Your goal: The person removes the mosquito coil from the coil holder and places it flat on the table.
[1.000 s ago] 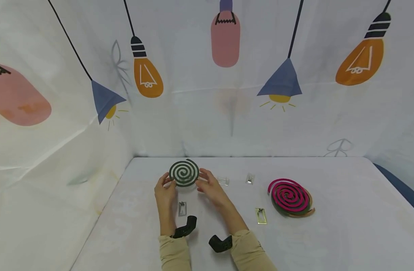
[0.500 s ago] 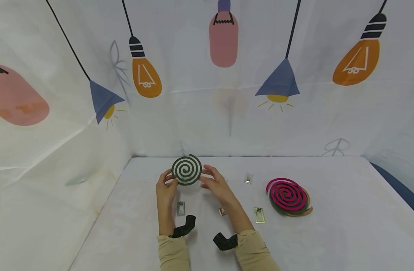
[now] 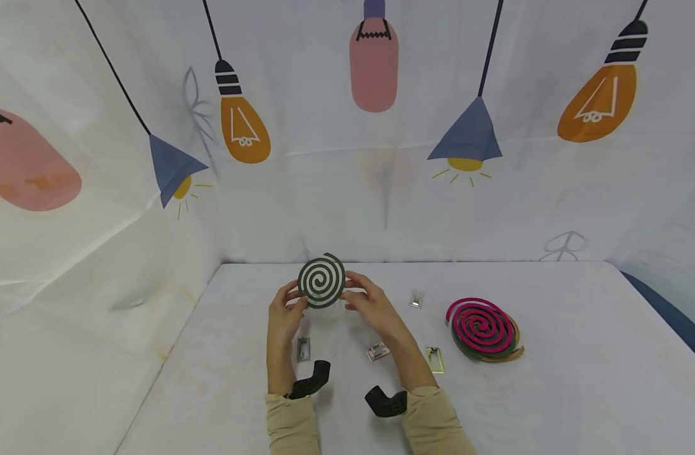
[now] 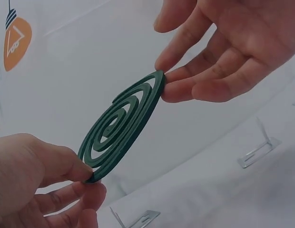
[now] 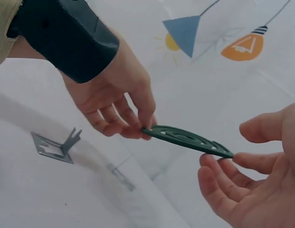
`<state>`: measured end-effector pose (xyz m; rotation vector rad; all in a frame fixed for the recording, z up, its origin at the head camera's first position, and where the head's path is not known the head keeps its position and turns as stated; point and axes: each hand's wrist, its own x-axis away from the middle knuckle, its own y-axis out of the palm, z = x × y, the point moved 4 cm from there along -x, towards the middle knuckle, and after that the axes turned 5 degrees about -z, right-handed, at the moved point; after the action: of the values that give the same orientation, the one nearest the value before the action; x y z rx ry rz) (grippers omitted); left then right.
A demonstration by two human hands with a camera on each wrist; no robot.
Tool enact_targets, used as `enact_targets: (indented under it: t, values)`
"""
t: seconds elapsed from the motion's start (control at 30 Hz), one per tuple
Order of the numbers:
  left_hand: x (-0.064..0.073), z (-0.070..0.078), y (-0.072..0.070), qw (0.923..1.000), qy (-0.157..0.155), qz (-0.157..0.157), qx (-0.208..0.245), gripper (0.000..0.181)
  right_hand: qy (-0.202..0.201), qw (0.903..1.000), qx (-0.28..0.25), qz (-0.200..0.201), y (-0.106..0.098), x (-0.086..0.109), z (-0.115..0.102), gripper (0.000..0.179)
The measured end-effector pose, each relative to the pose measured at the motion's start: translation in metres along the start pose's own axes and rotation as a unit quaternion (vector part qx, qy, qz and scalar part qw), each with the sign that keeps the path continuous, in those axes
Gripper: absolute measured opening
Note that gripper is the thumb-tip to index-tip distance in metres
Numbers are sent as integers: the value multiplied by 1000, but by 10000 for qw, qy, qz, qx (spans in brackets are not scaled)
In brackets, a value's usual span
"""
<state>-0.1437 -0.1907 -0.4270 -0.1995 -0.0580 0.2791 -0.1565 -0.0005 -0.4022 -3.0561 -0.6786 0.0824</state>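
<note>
A green mosquito coil [image 3: 326,259] is raised above the table, tilted in the head view. My left hand [image 3: 285,314] pinches its left edge between thumb and fingers, as the left wrist view shows at the coil's [image 4: 85,166] lower end. On the opposite edge, my right hand [image 3: 376,309] touches the rim with its fingertips. In the right wrist view, that hand's [image 5: 261,175] index finger meets the coil's [image 5: 185,137] end, other fingers lie beneath, and the thumb stands apart.
A silver metal stand [image 3: 304,359], a copper-coloured one [image 3: 374,357], a gold one [image 3: 435,369] and a clear-looking silver one [image 3: 417,304] lie on the white table [image 3: 211,379]. A pile of pink, green and brown coils [image 3: 481,333] sits at right. A printed cloth [image 3: 325,189] hangs behind.
Both hands have lifted the green coil slightly up and to the right. The copper-coloured stand, hidden behind the right arm a second ago, now shows.
</note>
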Motion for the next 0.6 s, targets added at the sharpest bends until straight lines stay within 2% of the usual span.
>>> enact_targets:
  t: [0.13,0.3,0.6]
  values:
    - [1,2,1,10000,71,-49,41,45,19,9997,227,-73,-2,3,-5,47]
    - [3,3,2,9999,105,-58,6,45,115,9997,173,-88,-3,6,-5,47]
    - [3,6,5,9995,165,-249,-75,45,-172,9998,13,-53,-10,8,-8,40]
